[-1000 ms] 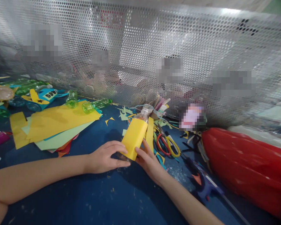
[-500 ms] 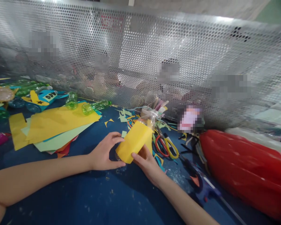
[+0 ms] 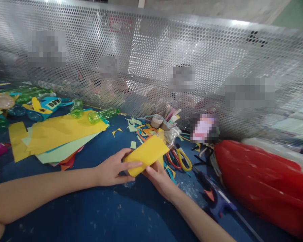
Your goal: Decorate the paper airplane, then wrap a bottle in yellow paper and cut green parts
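Observation:
Between my hands, a clear plastic bottle wrapped in yellow paper point(image 3: 146, 153) is tilted, its transparent neck end point(image 3: 173, 134) pointing up and to the right. My left hand point(image 3: 113, 169) is closed round the lower left end, with fingers over the top of the wrap. Underneath, my right hand point(image 3: 159, 177) holds the near side, its thumb against the paper and the other fingers mostly hidden. Just beyond the right hand lie scissors with red handles point(image 3: 173, 159) and scissors with yellow handles point(image 3: 184, 160). A small pale green paper square point(image 3: 133, 144) is behind the bottle.
Coloured paper sheets point(image 3: 65, 131) and green plastic bottles point(image 3: 103, 115) lie to the left. Paper scraps point(image 3: 143, 131) litter the back. At right are a blue glue gun point(image 3: 222, 201), a phone point(image 3: 204, 127) and a red plastic bag point(image 3: 262, 181). A perforated metal screen point(image 3: 151, 50) borders the blue table point(image 3: 96, 215).
The wrapped bottle has turned, its neck swinging right and lower. My left fingers have closed onto the yellow paper, having been apart around the end before. The right hand stays under it.

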A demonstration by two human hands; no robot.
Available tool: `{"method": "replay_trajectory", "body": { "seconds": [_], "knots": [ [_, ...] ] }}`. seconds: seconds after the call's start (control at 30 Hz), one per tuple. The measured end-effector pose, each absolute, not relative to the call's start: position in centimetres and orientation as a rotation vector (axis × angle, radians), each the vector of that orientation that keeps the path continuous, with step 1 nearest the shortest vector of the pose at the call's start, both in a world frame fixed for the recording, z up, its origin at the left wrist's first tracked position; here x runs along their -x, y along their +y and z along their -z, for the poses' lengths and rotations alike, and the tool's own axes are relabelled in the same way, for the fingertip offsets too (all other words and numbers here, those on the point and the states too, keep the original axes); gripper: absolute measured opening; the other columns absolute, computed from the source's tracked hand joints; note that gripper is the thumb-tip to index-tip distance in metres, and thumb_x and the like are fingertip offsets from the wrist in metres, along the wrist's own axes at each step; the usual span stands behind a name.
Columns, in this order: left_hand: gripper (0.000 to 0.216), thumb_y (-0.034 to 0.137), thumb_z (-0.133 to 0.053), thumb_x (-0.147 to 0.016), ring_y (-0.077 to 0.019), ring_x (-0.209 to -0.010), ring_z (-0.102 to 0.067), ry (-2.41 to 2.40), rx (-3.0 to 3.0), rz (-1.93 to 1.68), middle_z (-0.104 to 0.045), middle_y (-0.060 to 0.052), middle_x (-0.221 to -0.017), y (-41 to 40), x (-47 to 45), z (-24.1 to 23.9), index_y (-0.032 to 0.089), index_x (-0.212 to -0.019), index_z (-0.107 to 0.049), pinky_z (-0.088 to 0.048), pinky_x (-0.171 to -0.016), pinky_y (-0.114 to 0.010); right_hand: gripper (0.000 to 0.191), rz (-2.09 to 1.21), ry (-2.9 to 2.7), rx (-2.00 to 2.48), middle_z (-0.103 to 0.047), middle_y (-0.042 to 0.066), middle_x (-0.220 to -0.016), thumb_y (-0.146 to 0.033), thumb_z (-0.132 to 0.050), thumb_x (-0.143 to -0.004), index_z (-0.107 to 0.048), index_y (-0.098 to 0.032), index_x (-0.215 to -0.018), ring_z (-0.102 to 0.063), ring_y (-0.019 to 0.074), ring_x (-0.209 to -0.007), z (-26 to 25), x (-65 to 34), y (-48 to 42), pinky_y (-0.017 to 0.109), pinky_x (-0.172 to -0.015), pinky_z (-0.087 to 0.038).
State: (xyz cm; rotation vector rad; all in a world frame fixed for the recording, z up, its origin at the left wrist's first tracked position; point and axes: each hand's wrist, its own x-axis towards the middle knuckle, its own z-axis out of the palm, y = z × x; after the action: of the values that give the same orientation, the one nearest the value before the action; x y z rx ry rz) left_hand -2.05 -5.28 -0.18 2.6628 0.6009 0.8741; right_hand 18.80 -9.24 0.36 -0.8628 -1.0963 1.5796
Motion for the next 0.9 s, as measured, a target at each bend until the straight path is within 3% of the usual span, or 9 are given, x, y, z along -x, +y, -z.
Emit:
{"method": "replay_trajectory", "body": {
  "seconds": [0.23, 0.47, 0.73, 0.9],
  "knots": [
    [0.044, 0.037, -0.054, -0.088, -0.0302, -0.128, -0.034, 0.594, -2.716, -0.838, -0.024, -0.009, -0.140, -5.3, 1.9, 0.2, 0.038, -0.131, -0.044, -0.038, -0.102, -0.045, 0.042, -1.590, -0.987, 0.875, -0.064, 0.004, -0.119, -0.040, -0.072, -0.075, -0.058, -0.027, -0.113, -0.056, 0.0232, -0.113, 0.2, -18.8, -9.0, 0.044, -0.100, -0.041],
    [0.076, 0.045, -0.067, -0.077, -0.0265, -0.124, -0.042, 0.749, -2.465, -0.898, -0.042, -0.013, -0.133, -5.0, 1.7, 0.0, 0.025, -0.138, -0.027, -0.036, -0.105, -0.045, 0.043, -1.620, -0.895, 0.875, -0.061, 0.002, -0.126, -0.041, -0.070, -0.075, -0.057, -0.030, -0.114, -0.052, 0.0244, -0.119, 0.1, -18.7, -8.8, 0.046, -0.101, -0.040],
    [0.060, 0.042, -0.057, -0.084, -0.0245, -0.119, -0.048, 0.772, -2.408, -0.872, -0.049, -0.012, -0.131, -5.2, 1.9, -0.9, 0.022, -0.135, -0.032, -0.039, -0.102, -0.043, 0.047, -1.641, -0.876, 0.855, -0.060, 0.002, -0.127, -0.047, -0.066, -0.078, -0.053, -0.032, -0.120, -0.054, 0.0233, -0.117, -0.1, -18.7, -8.6, 0.047, -0.101, -0.040],
    [0.052, 0.039, -0.048, -0.090, -0.0251, -0.126, -0.042, 0.784, -2.250, -0.855, -0.041, -0.011, -0.139, -4.9, 2.1, -0.8, 0.024, -0.137, -0.030, -0.035, -0.105, -0.045, 0.043, -1.622, -0.923, 0.857, -0.060, 0.003, -0.126, -0.039, -0.068, -0.079, -0.054, -0.029, -0.118, -0.056, 0.0230, -0.114, -0.3, -18.7, -8.7, 0.046, -0.101, -0.042]
  ]
}}
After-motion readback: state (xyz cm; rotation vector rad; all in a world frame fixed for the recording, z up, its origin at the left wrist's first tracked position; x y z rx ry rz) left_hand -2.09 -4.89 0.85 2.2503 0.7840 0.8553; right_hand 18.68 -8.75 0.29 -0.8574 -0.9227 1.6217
